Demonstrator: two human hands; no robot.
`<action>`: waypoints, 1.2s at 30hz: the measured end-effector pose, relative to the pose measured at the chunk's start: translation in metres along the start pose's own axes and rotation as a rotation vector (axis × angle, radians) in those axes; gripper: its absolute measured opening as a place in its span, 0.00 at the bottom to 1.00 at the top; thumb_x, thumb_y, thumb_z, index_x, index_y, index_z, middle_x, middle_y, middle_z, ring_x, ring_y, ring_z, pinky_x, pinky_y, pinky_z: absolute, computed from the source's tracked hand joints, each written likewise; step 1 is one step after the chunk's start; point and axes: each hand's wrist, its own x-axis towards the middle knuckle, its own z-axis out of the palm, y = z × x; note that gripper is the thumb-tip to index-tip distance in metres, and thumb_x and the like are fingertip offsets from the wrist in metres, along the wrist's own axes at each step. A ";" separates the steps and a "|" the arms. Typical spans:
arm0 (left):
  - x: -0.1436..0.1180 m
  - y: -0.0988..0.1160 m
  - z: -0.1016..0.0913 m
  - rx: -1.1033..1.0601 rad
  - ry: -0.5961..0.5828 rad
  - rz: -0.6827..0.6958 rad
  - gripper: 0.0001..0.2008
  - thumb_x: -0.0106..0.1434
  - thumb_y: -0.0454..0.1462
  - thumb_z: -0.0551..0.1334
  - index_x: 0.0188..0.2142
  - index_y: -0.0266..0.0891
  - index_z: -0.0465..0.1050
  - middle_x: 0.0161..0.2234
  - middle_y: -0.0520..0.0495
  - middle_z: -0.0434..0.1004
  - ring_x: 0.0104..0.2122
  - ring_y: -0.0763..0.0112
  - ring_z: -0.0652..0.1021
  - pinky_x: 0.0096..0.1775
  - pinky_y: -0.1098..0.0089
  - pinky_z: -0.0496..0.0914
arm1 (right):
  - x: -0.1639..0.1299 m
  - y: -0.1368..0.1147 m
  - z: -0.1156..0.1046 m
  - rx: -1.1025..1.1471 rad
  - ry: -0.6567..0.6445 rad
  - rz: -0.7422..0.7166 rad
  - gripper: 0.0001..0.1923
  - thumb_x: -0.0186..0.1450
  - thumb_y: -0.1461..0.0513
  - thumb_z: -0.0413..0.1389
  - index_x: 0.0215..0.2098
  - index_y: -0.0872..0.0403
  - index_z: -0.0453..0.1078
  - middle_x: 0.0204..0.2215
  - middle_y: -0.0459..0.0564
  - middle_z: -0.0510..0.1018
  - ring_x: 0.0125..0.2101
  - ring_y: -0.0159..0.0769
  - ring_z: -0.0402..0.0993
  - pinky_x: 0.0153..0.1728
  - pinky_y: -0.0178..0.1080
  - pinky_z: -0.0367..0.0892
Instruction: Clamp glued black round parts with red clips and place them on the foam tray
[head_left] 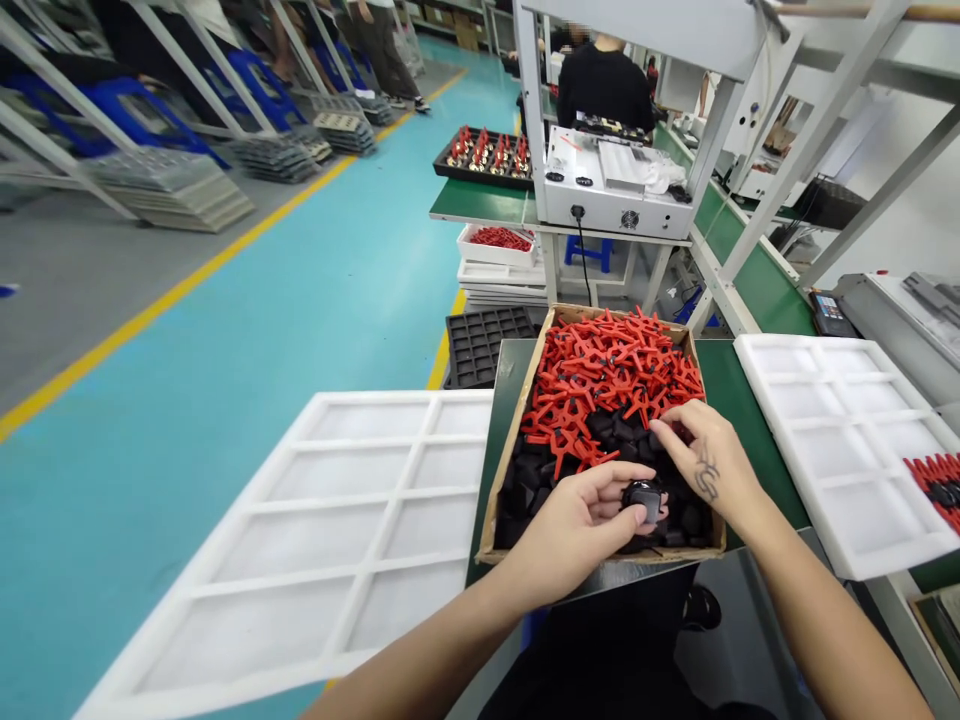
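Both forearms reach in from the bottom of the view over a cardboard box (pixel 517 420) on the green bench (pixel 750 400). Her or his left hand (pixel 577 525) is curled around a small black part (pixel 645 497), thumb and fingers pinching it just above the near end of the box. Beside it, the right hand (pixel 705 455) dips its fingertips into the heap of black parts (pixel 540 480); whether it has closed on one I cannot tell, since the fingers hide what lies under them.

Red clamps (pixel 615 375) fill the far half of the box, tangled together, with the black pieces piled toward the near wall. It looks like a picking step, one piece already lifted and the other hand sorting for more; pulling one free would call for a clean pinch, as the red arms overlap the black pile.

A white foam tray (pixel 360 500) with bare compartments juts out left of the box, over the teal floor (pixel 225 350). Another white tray (pixel 832 440) sits to the right, a few red clamps (pixel 937 480) in its near right corner. Box walls hem the hands in on the near side; above the trays there is open room either way. Farther off, a person in black (pixel 604 85) stands at another bench.
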 end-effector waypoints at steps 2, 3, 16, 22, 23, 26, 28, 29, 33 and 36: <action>-0.001 0.002 0.000 -0.007 0.008 0.018 0.23 0.61 0.41 0.78 0.52 0.36 0.79 0.44 0.39 0.89 0.47 0.53 0.88 0.55 0.52 0.81 | 0.011 0.001 0.013 -0.104 -0.046 -0.009 0.12 0.77 0.57 0.58 0.36 0.52 0.75 0.33 0.50 0.78 0.35 0.42 0.77 0.40 0.42 0.72; -0.001 0.002 0.001 -0.015 0.007 0.023 0.23 0.61 0.41 0.78 0.52 0.36 0.79 0.44 0.39 0.89 0.47 0.53 0.88 0.55 0.52 0.81 | 0.014 0.000 0.018 -0.137 -0.059 -0.016 0.12 0.76 0.58 0.58 0.35 0.52 0.75 0.32 0.50 0.78 0.35 0.42 0.77 0.40 0.42 0.72; 0.002 0.001 -0.002 -0.135 0.009 0.075 0.23 0.59 0.44 0.80 0.50 0.35 0.83 0.53 0.35 0.86 0.49 0.47 0.88 0.57 0.48 0.81 | -0.030 0.001 -0.052 -0.066 -0.105 -0.286 0.10 0.80 0.63 0.53 0.53 0.52 0.77 0.41 0.55 0.85 0.39 0.43 0.81 0.42 0.44 0.77; 0.001 0.001 0.000 -0.144 -0.095 -0.027 0.21 0.59 0.41 0.80 0.49 0.35 0.84 0.52 0.37 0.87 0.48 0.49 0.88 0.58 0.47 0.80 | -0.045 -0.014 -0.061 -0.036 -0.196 -0.315 0.12 0.80 0.64 0.53 0.55 0.51 0.78 0.42 0.54 0.84 0.39 0.42 0.80 0.42 0.45 0.79; 0.001 0.001 0.000 -0.144 -0.103 -0.033 0.21 0.59 0.40 0.80 0.49 0.35 0.84 0.47 0.38 0.89 0.47 0.49 0.88 0.58 0.47 0.79 | -0.046 -0.015 -0.058 -0.022 -0.180 -0.313 0.13 0.80 0.64 0.52 0.55 0.51 0.78 0.42 0.54 0.85 0.40 0.42 0.81 0.43 0.45 0.80; 0.001 0.000 0.000 -0.144 -0.079 -0.019 0.20 0.58 0.39 0.81 0.48 0.35 0.84 0.45 0.40 0.89 0.46 0.51 0.88 0.58 0.47 0.80 | -0.053 -0.018 -0.051 0.017 -0.111 -0.298 0.16 0.80 0.66 0.52 0.61 0.52 0.75 0.46 0.56 0.85 0.43 0.43 0.82 0.46 0.47 0.81; 0.001 0.001 0.000 -0.142 -0.058 -0.010 0.20 0.58 0.39 0.81 0.48 0.35 0.84 0.44 0.40 0.89 0.45 0.53 0.88 0.57 0.48 0.81 | -0.059 -0.020 -0.048 0.042 -0.102 -0.273 0.18 0.79 0.65 0.54 0.65 0.52 0.72 0.49 0.58 0.84 0.46 0.44 0.82 0.49 0.48 0.81; 0.001 0.001 0.000 -0.143 -0.052 -0.006 0.21 0.57 0.38 0.81 0.48 0.35 0.85 0.44 0.40 0.89 0.44 0.54 0.89 0.56 0.49 0.81 | -0.063 -0.020 -0.047 0.051 -0.110 -0.256 0.19 0.79 0.63 0.56 0.66 0.52 0.71 0.51 0.58 0.83 0.48 0.45 0.82 0.50 0.48 0.81; 0.002 -0.001 -0.002 -0.159 -0.044 -0.004 0.20 0.58 0.38 0.81 0.49 0.35 0.84 0.44 0.39 0.89 0.43 0.54 0.89 0.55 0.51 0.82 | -0.077 -0.018 -0.041 0.062 -0.138 -0.210 0.27 0.76 0.56 0.62 0.70 0.52 0.66 0.56 0.61 0.80 0.56 0.50 0.80 0.55 0.52 0.81; 0.002 -0.003 -0.003 -0.179 -0.054 -0.019 0.20 0.59 0.38 0.80 0.49 0.35 0.84 0.44 0.38 0.90 0.44 0.52 0.89 0.55 0.50 0.82 | -0.081 -0.014 -0.034 0.059 -0.112 -0.212 0.29 0.76 0.57 0.63 0.72 0.50 0.64 0.56 0.61 0.80 0.56 0.49 0.80 0.56 0.51 0.81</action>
